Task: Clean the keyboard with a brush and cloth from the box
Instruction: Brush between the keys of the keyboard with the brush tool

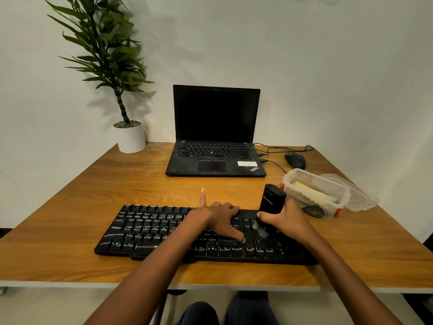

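Spanning the near edge of the table (93,184), the keyboard (150,231) is held down by the left hand (220,219), thumb on the keys, forefinger straight. The brush (271,200) is gripped upright by the right hand (288,219), with its bristles on the keys at 3 o'clock. The box (304,173), with the cloth (314,192) inside, is noted at 2 o'clock, its lid (360,195) alongside. The laptop (215,127) is recorded at 12, the mouse (295,160) at 1 and the plant (110,55) at 10.

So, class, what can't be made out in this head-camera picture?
All in the head view:
Bristles of the brush, blurred below the right hand.
Keys of the keyboard hidden under the left hand.
Contents of the box, hazy through its cloudy wall.
Text on the laptop sticker, too small.
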`<state>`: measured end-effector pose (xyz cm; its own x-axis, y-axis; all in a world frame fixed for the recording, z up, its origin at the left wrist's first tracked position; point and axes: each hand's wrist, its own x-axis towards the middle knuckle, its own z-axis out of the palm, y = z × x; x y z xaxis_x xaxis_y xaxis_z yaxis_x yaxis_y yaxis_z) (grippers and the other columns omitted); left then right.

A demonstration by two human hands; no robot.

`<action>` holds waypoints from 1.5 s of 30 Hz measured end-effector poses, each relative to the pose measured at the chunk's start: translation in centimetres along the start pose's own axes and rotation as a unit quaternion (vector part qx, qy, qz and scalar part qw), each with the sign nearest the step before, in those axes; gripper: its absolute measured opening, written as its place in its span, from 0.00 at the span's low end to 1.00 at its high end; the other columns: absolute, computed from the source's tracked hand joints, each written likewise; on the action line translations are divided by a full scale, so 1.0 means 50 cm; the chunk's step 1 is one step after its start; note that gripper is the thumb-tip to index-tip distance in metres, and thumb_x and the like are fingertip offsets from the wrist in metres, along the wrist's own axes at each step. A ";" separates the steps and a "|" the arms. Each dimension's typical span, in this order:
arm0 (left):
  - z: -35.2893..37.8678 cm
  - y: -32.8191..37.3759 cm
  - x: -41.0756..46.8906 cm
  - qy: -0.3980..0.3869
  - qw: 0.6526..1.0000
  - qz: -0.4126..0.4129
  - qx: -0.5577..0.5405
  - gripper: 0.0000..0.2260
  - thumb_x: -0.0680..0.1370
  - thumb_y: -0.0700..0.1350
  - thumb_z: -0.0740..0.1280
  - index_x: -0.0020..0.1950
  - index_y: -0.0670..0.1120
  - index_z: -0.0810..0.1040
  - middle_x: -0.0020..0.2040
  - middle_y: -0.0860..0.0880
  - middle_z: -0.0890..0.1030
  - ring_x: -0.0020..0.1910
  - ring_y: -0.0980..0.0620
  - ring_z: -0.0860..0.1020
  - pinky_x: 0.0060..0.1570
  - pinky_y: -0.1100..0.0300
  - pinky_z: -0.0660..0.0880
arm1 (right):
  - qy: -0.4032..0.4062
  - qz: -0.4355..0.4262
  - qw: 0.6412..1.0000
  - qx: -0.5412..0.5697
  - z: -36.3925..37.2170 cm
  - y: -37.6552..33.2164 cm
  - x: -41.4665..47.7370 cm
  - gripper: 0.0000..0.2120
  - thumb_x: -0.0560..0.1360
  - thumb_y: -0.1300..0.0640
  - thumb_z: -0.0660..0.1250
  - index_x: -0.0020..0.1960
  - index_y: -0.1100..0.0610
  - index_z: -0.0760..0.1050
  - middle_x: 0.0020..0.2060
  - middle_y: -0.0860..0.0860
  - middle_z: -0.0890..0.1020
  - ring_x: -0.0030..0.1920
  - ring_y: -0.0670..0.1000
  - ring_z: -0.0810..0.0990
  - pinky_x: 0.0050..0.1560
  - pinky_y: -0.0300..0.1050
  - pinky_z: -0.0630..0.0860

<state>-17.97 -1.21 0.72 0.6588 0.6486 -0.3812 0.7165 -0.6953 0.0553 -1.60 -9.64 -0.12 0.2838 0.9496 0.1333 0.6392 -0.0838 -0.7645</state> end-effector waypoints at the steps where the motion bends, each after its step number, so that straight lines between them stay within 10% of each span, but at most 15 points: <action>1: -0.001 0.001 0.000 -0.001 1.000 -0.001 -0.002 0.42 0.73 0.68 0.60 0.78 0.52 0.44 0.78 0.52 0.51 0.76 0.46 0.50 0.59 0.33 0.24 | 0.016 0.002 1.000 -0.025 -0.008 0.000 0.008 0.13 0.68 0.55 0.73 0.48 0.56 0.72 0.40 0.49 0.78 0.43 0.49 0.78 0.38 0.40 0.72; 19: 0.004 0.000 0.013 0.012 1.000 -0.006 -0.010 0.40 0.75 0.68 0.57 0.78 0.51 0.43 0.79 0.51 0.49 0.77 0.46 0.49 0.65 0.33 0.28 | -0.040 -0.009 0.996 0.078 -0.057 -0.033 -0.020 0.17 0.68 0.56 0.74 0.49 0.46 0.68 0.41 0.38 0.74 0.41 0.37 0.73 0.34 0.29 0.70; 30: -0.004 -0.001 0.018 -0.011 0.999 -0.017 -0.025 0.39 0.75 0.67 0.56 0.78 0.52 0.42 0.79 0.53 0.46 0.77 0.46 0.46 0.65 0.33 0.28 | -0.229 0.027 0.969 -0.086 -0.089 -0.029 0.007 0.30 0.63 0.54 0.78 0.56 0.51 0.62 0.48 0.44 0.73 0.56 0.48 0.74 0.54 0.38 0.71; 38: -0.007 0.001 0.019 -0.024 0.998 -0.027 -0.042 0.38 0.76 0.66 0.57 0.78 0.53 0.42 0.78 0.53 0.46 0.77 0.47 0.44 0.64 0.34 0.27 | -0.315 0.021 0.941 -0.124 -0.105 -0.052 0.024 0.19 0.63 0.55 0.78 0.50 0.52 0.74 0.46 0.46 0.80 0.52 0.49 0.79 0.50 0.37 0.74; 42: -0.008 0.004 0.020 -0.026 0.998 -0.032 -0.040 0.38 0.76 0.65 0.57 0.78 0.54 0.42 0.79 0.53 0.46 0.77 0.47 0.45 0.64 0.34 0.26 | -0.317 0.006 0.942 -0.114 -0.087 -0.067 0.022 0.15 0.68 0.59 0.74 0.43 0.50 0.68 0.39 0.41 0.74 0.40 0.40 0.74 0.36 0.22 0.69; 45: -0.009 0.004 0.020 -0.030 0.998 -0.036 -0.037 0.38 0.76 0.66 0.57 0.78 0.54 0.42 0.79 0.53 0.45 0.77 0.47 0.44 0.63 0.34 0.26 | -0.295 0.015 0.947 -0.125 -0.098 -0.058 0.016 0.20 0.65 0.57 0.77 0.51 0.53 0.69 0.46 0.46 0.78 0.50 0.46 0.78 0.52 0.32 0.74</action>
<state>-17.04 -0.56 0.74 0.5915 0.6750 -0.4409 0.7780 -0.6215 0.0921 0.28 -10.11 5.31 -0.0964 0.9430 -0.3186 0.8073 -0.1131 -0.5792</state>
